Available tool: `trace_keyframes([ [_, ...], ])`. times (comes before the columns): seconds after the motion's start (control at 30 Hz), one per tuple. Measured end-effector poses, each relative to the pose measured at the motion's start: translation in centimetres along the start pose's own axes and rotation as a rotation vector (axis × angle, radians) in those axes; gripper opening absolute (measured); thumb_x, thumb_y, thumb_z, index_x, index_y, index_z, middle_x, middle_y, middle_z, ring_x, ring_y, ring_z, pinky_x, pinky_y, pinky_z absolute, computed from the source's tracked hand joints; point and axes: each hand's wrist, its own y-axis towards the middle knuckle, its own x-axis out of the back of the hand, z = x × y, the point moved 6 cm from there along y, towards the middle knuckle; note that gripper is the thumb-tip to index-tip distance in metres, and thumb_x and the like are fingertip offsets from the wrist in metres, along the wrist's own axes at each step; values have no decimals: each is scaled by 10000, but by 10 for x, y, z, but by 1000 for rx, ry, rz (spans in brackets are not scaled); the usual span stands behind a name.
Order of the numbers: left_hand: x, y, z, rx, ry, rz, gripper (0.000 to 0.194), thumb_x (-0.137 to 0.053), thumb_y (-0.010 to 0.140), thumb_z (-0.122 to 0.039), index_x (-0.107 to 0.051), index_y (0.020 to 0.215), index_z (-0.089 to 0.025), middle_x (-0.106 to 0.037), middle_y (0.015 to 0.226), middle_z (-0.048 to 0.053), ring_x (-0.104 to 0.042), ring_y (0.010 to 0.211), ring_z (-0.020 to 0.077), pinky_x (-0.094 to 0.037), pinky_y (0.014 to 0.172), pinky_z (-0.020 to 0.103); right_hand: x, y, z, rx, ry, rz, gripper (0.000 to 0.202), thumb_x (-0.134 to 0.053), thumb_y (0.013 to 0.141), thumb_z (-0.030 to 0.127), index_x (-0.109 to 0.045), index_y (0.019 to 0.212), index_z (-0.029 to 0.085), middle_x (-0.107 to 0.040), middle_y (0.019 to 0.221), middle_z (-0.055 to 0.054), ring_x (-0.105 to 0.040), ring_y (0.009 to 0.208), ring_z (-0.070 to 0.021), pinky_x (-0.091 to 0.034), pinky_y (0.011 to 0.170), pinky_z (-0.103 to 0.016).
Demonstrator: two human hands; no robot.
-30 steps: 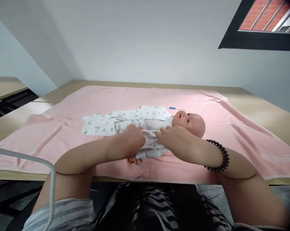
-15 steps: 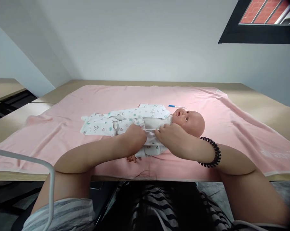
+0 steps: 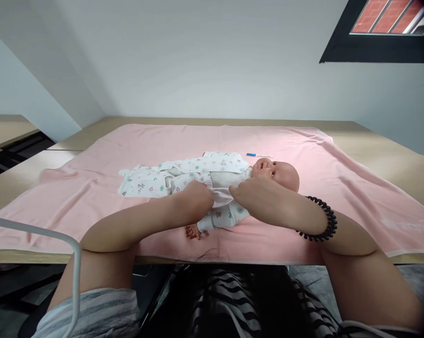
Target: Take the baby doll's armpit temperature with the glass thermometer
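A baby doll lies on its back, head to the right, in a white baby outfit with small coloured prints. The front of the outfit is open over the white chest. My left hand is closed on the near front flap at the doll's waist. Closer to the doll's neck, my right hand is closed on the same flap, which is stretched between both hands. The doll's near hand sticks out of the sleeve below my left hand. My fingertips are mostly hidden.
Under the doll a pink blanket covers most of the wooden table. A blue-and-white thermometer-like stick lies behind the doll's head. A grey tube or bar crosses the lower left, before my legs.
My right hand has turned over and shifted slightly right, hiding more of the doll's cheek. The flap between my hands has folded, uncovering more of the printed sleeve. My left hand stays nearly in place.
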Motion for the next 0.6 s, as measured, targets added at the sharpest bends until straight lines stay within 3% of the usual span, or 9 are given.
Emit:
trace_keyframes([
  [0.13,23,-14,2,95,168,121,208,-559,868,-109,-683,726,-196,-693,762,76,-579,603,201,-361,546,345,10,-2,-19,-61,-12,55,327,-491,635,-128,-543,768,166,-552,671,-40,-434,553,-148,-266,591,-323],
  [0.23,46,-29,11,156,200,94,213,-518,836,-62,-651,737,-196,-694,798,81,-545,608,184,-351,568,345,19,-3,-38,-62,101,8,206,-538,718,-31,-511,749,172,-538,689,-34,-397,598,-144,-222,629,-323],
  [0.33,62,-39,30,198,135,12,157,-529,820,-129,-594,702,-209,-659,729,65,-486,574,167,-326,589,354,23,-1,-57,-47,141,-94,144,-553,763,70,-451,745,170,-504,678,-34,-353,614,-148,-191,644,-329],
  [0.47,71,-32,63,263,21,-99,201,-539,827,-239,-487,635,-204,-575,617,45,-425,558,160,-295,628,377,21,10,-79,-71,190,-150,197,-495,857,137,-341,736,161,-420,659,-20,-280,611,-141,-170,652,-336],
  [0.6,70,-12,87,310,33,-126,203,-554,766,-187,-405,628,-195,-518,613,50,-431,565,176,-270,629,376,11,28,-95,-130,272,-74,285,-535,899,177,-317,716,160,-338,637,-4,-221,607,-128,-166,644,-325],
])
